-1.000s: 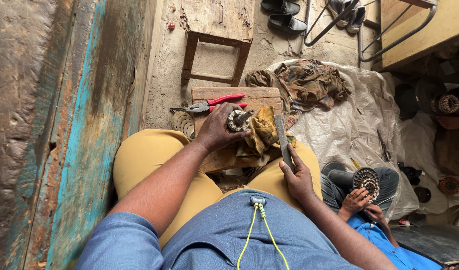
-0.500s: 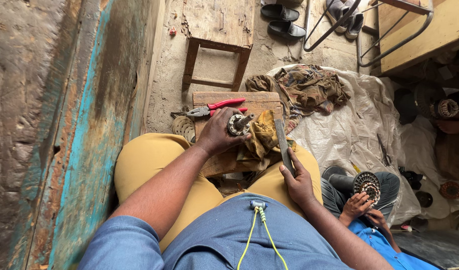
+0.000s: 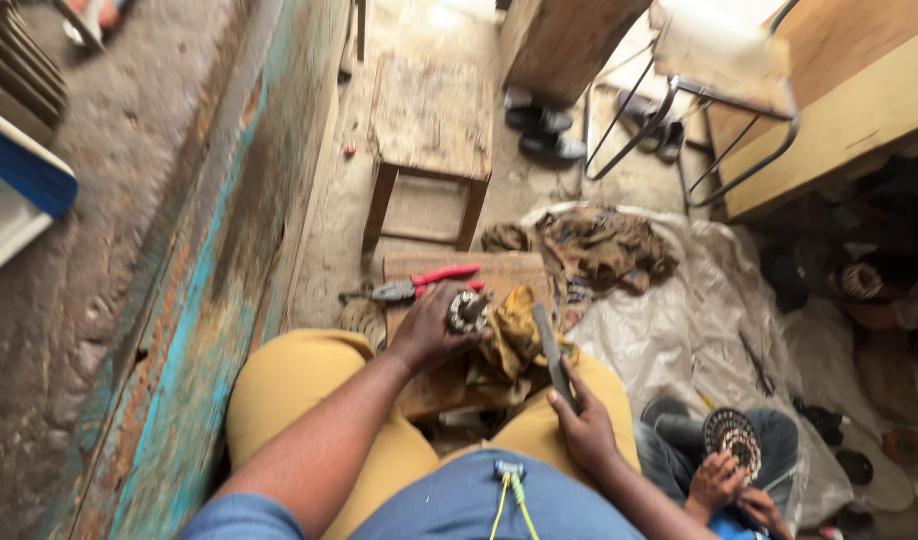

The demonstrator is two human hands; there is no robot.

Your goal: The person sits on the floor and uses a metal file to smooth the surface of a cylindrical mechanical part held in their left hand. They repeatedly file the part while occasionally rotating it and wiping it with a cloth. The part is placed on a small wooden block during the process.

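My left hand (image 3: pixel 426 334) grips a round metal hub with a short shaft (image 3: pixel 468 312), held down on a yellow-brown rag (image 3: pixel 510 335) that lies over a wooden block (image 3: pixel 514 268) across my lap. My right hand (image 3: pixel 582 425) holds a flat metal file (image 3: pixel 549 345) by its near end; the blade points away, beside the rag. Red-handled pliers (image 3: pixel 419 286) lie on the block just beyond my left hand.
A small wooden stool (image 3: pixel 429 120) stands ahead, with shoes (image 3: pixel 547 140) and a metal-framed chair (image 3: pixel 724 90) behind it. Rags (image 3: pixel 599 245) lie on a pale plastic sheet (image 3: pixel 699 330). At lower right another person's hand (image 3: pixel 717 482) holds a round wound coil part (image 3: pixel 731 437). A worn blue-painted wall (image 3: pixel 209 300) runs along the left.
The camera has tilted up and pulled back, so more floor and the chair show. Both hands keep their hold; the file and hub stay in about the same place on the block.
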